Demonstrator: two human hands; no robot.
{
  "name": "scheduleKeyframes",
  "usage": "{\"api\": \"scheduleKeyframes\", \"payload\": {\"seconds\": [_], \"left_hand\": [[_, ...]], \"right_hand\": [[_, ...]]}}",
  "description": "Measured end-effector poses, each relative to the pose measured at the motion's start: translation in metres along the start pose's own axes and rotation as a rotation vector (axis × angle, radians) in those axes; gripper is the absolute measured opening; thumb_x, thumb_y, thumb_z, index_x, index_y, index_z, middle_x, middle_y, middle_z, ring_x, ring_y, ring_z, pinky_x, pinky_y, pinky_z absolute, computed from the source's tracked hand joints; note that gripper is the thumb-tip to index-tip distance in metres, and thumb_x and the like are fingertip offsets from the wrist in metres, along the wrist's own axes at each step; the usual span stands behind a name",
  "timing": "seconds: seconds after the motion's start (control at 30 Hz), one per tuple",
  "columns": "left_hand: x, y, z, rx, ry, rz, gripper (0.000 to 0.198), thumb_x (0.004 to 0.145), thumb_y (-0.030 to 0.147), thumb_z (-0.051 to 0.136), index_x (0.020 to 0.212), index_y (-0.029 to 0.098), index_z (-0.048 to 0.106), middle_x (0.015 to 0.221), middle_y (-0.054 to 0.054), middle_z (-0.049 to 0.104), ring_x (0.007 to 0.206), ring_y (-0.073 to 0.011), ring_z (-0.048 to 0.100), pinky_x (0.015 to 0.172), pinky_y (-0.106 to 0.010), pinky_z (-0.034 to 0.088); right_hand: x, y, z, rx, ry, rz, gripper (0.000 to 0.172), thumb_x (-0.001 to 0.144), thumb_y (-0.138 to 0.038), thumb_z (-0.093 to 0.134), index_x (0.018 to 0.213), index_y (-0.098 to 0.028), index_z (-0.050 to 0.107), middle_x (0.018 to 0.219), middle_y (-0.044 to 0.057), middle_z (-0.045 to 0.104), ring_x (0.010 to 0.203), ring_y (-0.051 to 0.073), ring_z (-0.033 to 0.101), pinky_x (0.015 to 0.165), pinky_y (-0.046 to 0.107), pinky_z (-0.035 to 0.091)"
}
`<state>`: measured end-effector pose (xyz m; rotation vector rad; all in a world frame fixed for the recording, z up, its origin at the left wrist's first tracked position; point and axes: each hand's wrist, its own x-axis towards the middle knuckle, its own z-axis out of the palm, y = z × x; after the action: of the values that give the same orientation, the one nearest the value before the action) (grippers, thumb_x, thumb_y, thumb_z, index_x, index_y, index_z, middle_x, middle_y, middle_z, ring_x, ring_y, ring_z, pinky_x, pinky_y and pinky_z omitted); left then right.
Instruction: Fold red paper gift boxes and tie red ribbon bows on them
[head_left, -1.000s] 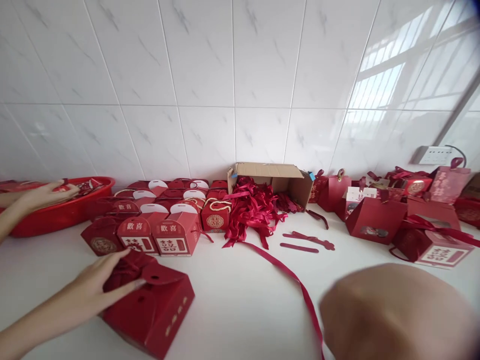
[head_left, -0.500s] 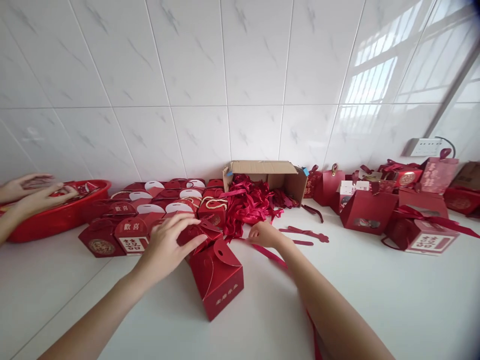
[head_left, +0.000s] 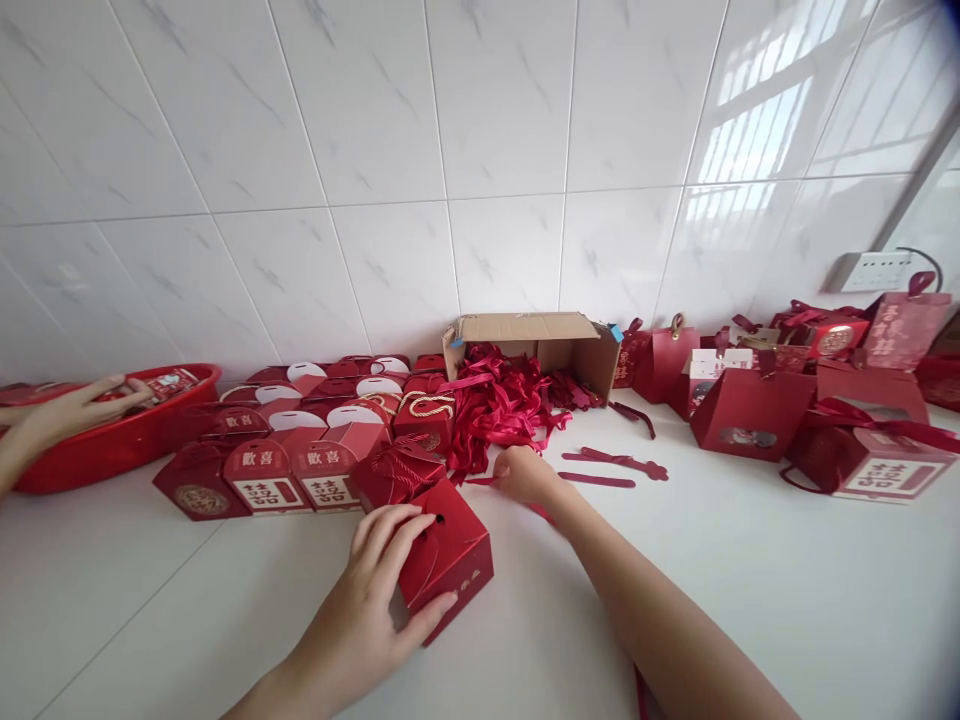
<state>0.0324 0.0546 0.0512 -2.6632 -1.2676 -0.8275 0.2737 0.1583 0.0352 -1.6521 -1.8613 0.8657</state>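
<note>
My left hand [head_left: 375,590] rests on a red gift box [head_left: 450,555] in front of me, fingers curled over its folded top and thumb along its near side. My right hand [head_left: 519,474] is closed in a pinch on the end of a long red ribbon [head_left: 545,512] that trails back under my forearm. Just beyond lies a heap of red ribbons [head_left: 502,405] spilling out of an open cardboard box [head_left: 540,345]. Rows of closed red gift boxes [head_left: 300,440] stand to the left of the heap.
Another person's hand [head_left: 71,410] reaches over a red basin [head_left: 112,440] at the far left. More red boxes and bags [head_left: 787,410] crowd the right side by the tiled wall. Two loose ribbon strips [head_left: 607,470] lie on the white counter.
My left hand has slid from the far top of the box to its near side, pressing the flaps down. My right hand stays at the ribbon's end. The view has tilted slightly.
</note>
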Motion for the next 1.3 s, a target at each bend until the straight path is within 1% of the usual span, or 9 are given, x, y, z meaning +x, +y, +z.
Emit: {"api": "scheduleKeyframes", "payload": {"seconds": [0.07,0.3,0.53,0.73,0.83,0.93,1.03,1.13,1.3], "left_hand": [[0.001,-0.002,-0.002,-0.021,-0.029,0.033,0.052,0.081,0.035,0.062,0.129,0.026,0.046,0.128,-0.011,0.049,0.122,-0.0311,0.045,0.097,-0.045,0.048],[-0.004,-0.002,-0.002,-0.045,-0.038,0.057,0.054,0.083,0.030,0.060,0.133,0.026,0.042,0.133,-0.011,0.045,0.126,-0.0310,0.041,0.101,-0.048,0.045],[-0.005,-0.008,-0.004,-0.086,-0.073,0.077,0.055,0.082,0.031,0.061,0.134,0.028,0.043,0.135,-0.012,0.046,0.127,-0.0325,0.042,0.102,-0.048,0.045],[0.014,-0.032,-0.011,-0.078,-0.183,0.026,0.050,0.087,0.035,0.055,0.136,0.031,0.045,0.145,-0.008,0.045,0.137,-0.0316,0.035,0.110,-0.054,0.033],[0.021,-0.043,-0.018,-0.051,-0.210,0.017,0.052,0.088,0.038,0.054,0.139,0.035,0.042,0.147,-0.004,0.043,0.142,-0.0331,0.025,0.110,-0.059,0.028],[0.016,-0.042,-0.025,-0.023,-0.223,0.048,0.056,0.088,0.037,0.054,0.142,0.036,0.037,0.150,-0.003,0.040,0.143,-0.0335,0.020,0.109,-0.060,0.029],[0.007,-0.032,-0.027,-0.005,-0.255,0.128,0.062,0.089,0.037,0.054,0.146,0.037,0.029,0.150,-0.002,0.039,0.142,-0.0323,0.025,0.111,-0.059,0.027],[0.008,-0.017,-0.021,-0.047,-0.317,0.201,0.064,0.090,0.036,0.052,0.147,0.037,0.024,0.153,-0.002,0.034,0.141,-0.0285,0.029,0.109,-0.051,0.036],[0.041,0.008,-0.002,-0.177,-0.395,0.222,0.070,0.091,0.037,0.050,0.150,0.030,0.015,0.156,-0.006,0.025,0.143,-0.0275,0.025,0.111,-0.047,0.035]], "right_hand": [[-0.001,-0.006,0.006,0.156,0.001,-0.033,0.009,0.078,-0.019,0.069,0.073,-0.016,0.062,0.085,0.003,0.068,0.087,0.019,0.063,0.077,0.031,0.050],[-0.009,-0.042,0.033,0.622,-0.065,0.000,0.017,0.092,-0.028,0.047,0.078,-0.019,0.049,0.070,0.000,0.064,0.063,0.011,0.063,0.061,0.023,0.050],[-0.012,-0.044,0.020,0.724,-0.114,0.063,0.022,0.083,-0.026,0.061,0.069,-0.019,0.044,0.057,-0.002,0.061,0.051,0.013,0.062,0.052,0.024,0.049],[-0.012,-0.046,0.025,0.777,0.023,-0.007,0.022,0.077,-0.028,0.063,0.065,-0.018,0.047,0.063,-0.001,0.061,0.060,0.012,0.061,0.060,0.025,0.049],[-0.015,-0.049,0.013,0.793,0.145,-0.091,0.024,0.073,-0.036,0.068,0.067,-0.017,0.053,0.065,-0.001,0.061,0.063,0.012,0.059,0.064,0.025,0.047],[-0.027,-0.052,-0.012,0.819,0.172,-0.182,0.029,0.070,-0.045,0.068,0.072,-0.017,0.058,0.070,0.000,0.062,0.064,0.012,0.058,0.065,0.026,0.047],[-0.045,-0.050,-0.037,0.803,0.141,-0.226,0.034,0.071,-0.050,0.067,0.071,-0.017,0.059,0.067,0.000,0.059,0.055,0.010,0.051,0.057,0.025,0.044],[-0.062,-0.041,-0.053,0.750,0.175,-0.206,0.038,0.072,-0.053,0.064,0.065,-0.017,0.056,0.058,-0.003,0.052,0.047,0.007,0.040,0.047,0.022,0.035],[-0.080,-0.020,-0.063,0.714,0.346,-0.136,0.041,0.075,-0.055,0.060,0.062,-0.019,0.046,0.054,-0.006,0.041,0.048,0.007,0.034,0.048,0.022,0.033]]}}
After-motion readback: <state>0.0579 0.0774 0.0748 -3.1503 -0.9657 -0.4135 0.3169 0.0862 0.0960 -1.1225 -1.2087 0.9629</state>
